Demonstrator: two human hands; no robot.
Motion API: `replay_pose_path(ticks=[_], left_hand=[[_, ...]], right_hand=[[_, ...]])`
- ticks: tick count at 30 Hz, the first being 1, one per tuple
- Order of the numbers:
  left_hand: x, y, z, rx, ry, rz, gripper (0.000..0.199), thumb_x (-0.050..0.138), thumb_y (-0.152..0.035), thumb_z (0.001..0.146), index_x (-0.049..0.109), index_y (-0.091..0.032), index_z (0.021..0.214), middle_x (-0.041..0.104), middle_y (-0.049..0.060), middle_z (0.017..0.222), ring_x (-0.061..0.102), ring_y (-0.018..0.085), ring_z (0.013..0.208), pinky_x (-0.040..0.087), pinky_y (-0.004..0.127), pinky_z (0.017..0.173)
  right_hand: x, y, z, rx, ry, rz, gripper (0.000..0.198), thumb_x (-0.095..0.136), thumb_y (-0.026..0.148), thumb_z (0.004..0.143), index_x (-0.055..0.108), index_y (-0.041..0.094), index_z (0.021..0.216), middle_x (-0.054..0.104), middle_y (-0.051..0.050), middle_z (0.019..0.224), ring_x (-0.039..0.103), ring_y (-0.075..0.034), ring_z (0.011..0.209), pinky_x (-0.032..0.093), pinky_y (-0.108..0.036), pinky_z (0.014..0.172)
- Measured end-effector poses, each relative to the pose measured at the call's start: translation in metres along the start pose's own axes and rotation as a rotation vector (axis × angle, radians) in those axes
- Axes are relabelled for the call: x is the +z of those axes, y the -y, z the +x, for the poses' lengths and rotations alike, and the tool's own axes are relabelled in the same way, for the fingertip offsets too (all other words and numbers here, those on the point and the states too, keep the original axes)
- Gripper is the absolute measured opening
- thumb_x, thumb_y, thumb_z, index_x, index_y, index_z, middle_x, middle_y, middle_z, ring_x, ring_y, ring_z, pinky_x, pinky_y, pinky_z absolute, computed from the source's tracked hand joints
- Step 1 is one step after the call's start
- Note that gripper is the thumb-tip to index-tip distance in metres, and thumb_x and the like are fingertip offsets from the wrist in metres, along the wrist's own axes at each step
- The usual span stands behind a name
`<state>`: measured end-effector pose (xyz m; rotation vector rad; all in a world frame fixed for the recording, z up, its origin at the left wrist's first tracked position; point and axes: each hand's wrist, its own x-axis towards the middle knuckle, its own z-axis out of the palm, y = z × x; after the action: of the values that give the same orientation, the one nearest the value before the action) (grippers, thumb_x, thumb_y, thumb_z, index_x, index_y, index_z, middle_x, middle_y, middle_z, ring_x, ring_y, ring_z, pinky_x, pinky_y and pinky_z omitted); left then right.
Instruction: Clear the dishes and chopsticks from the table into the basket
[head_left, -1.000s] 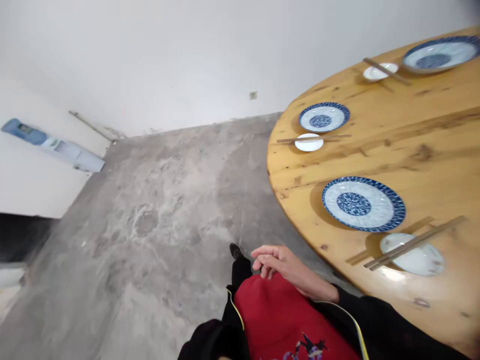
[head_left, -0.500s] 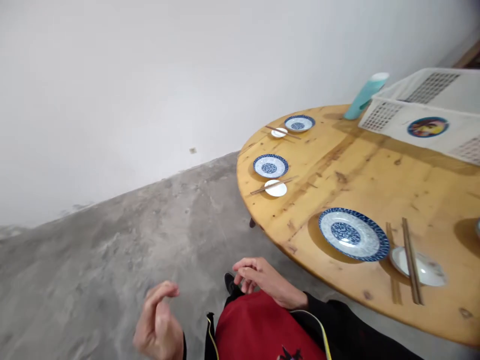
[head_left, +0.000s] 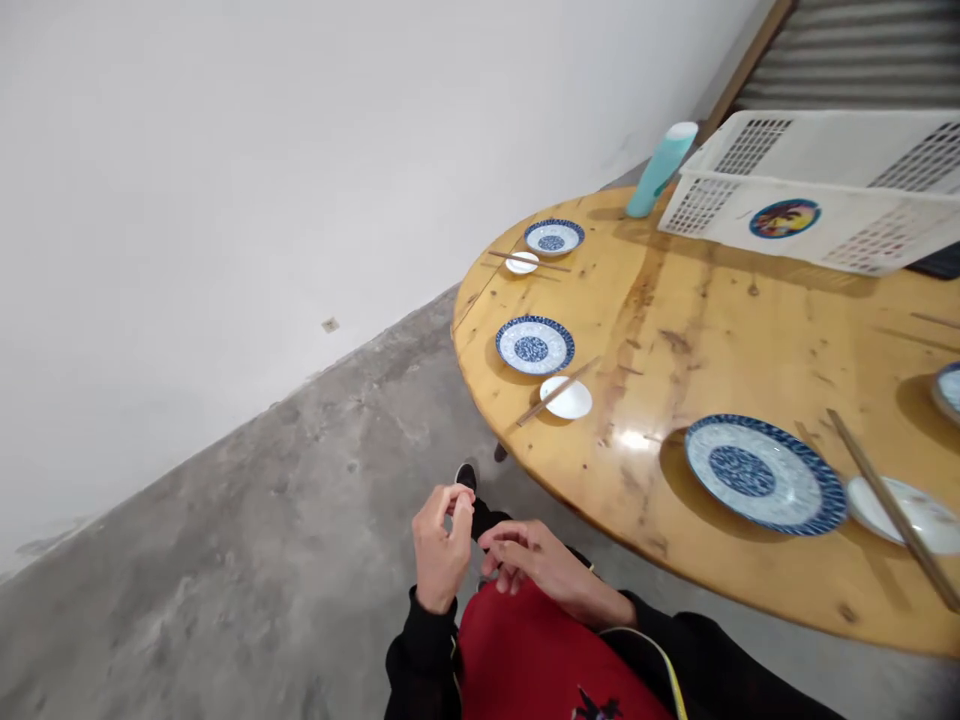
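Observation:
My left hand (head_left: pixel 442 548) is raised in front of my body, its fingers curled and the thumb tip meeting the index finger. Nothing shows in it. Close beside it, my right hand (head_left: pixel 534 565) hovers over the red front of my clothing (head_left: pixel 540 650), fingers loosely bent and apart, holding nothing. Both hands are off the wooden table (head_left: pixel 637 490). Nearest to them on the table are a large blue-rimmed plate (head_left: pixel 742 472) and a smaller blue-rimmed plate (head_left: pixel 531 347). Beside the smaller plate, chopsticks (head_left: pixel 551 395) rest across a white dish (head_left: pixel 571 400).
Farther back stand another plate (head_left: pixel 553 238), a small dish (head_left: pixel 523 263) with chopsticks, a turquoise bottle (head_left: pixel 660 172) and a white plastic basket (head_left: pixel 847 225). More chopsticks (head_left: pixel 892 500) lie on a dish (head_left: pixel 926 520) at right. A white wall (head_left: pixel 225 180) and concrete floor (head_left: pixel 262 540) lie left.
My left hand has moved right and up, close to my right hand, and its fingertips have come together. The view has shifted, showing more of the basket and the background at right.

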<state>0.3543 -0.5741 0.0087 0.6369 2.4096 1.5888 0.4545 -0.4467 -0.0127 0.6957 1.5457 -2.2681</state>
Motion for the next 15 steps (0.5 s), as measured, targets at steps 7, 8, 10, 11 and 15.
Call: replay_pose_path(ticks=[7,8,10,11,15], left_hand=[[-0.013,0.023,0.139,0.033,0.127,0.149,0.04,0.049,-0.051,0.102,0.071,-0.024,0.082,0.073,0.004,0.077,0.071,0.018,0.074,0.056,0.027,0.072],[-0.015,0.023,0.161,0.036,0.152,0.167,0.041,0.049,-0.052,0.102,0.071,-0.023,0.083,0.074,0.005,0.078,0.072,0.018,0.073,0.056,0.027,0.072],[-0.014,0.023,0.205,0.051,0.207,0.194,0.042,0.049,-0.053,0.102,0.072,-0.023,0.084,0.075,0.005,0.08,0.072,0.018,0.073,0.056,0.027,0.071],[-0.012,0.021,0.226,0.063,0.235,0.204,0.042,0.049,-0.053,0.102,0.072,-0.023,0.084,0.075,0.005,0.081,0.072,0.018,0.074,0.056,0.027,0.072],[0.009,0.01,0.308,0.091,0.33,0.202,0.04,0.05,-0.051,0.099,0.072,-0.02,0.086,0.076,0.006,0.082,0.072,0.018,0.075,0.056,0.028,0.074]], right_hand=[[-0.012,0.065,0.112,-0.093,0.056,0.132,0.051,0.074,0.065,0.079,0.071,0.017,0.096,0.072,-0.004,0.076,0.064,-0.014,0.061,0.047,-0.026,0.062],[-0.016,0.076,0.125,-0.109,0.045,0.159,0.052,0.074,0.066,0.079,0.071,0.017,0.096,0.072,-0.004,0.075,0.064,-0.014,0.06,0.047,-0.026,0.061],[-0.025,0.096,0.145,-0.138,0.002,0.206,0.054,0.073,0.068,0.077,0.071,0.017,0.095,0.071,-0.003,0.073,0.063,-0.014,0.059,0.045,-0.026,0.06],[-0.029,0.104,0.153,-0.149,-0.03,0.228,0.054,0.073,0.069,0.077,0.071,0.017,0.094,0.071,-0.003,0.073,0.063,-0.014,0.059,0.045,-0.026,0.06],[-0.047,0.124,0.165,-0.19,-0.164,0.326,0.059,0.073,0.074,0.074,0.07,0.017,0.088,0.073,-0.006,0.077,0.062,-0.014,0.06,0.047,-0.028,0.062]])
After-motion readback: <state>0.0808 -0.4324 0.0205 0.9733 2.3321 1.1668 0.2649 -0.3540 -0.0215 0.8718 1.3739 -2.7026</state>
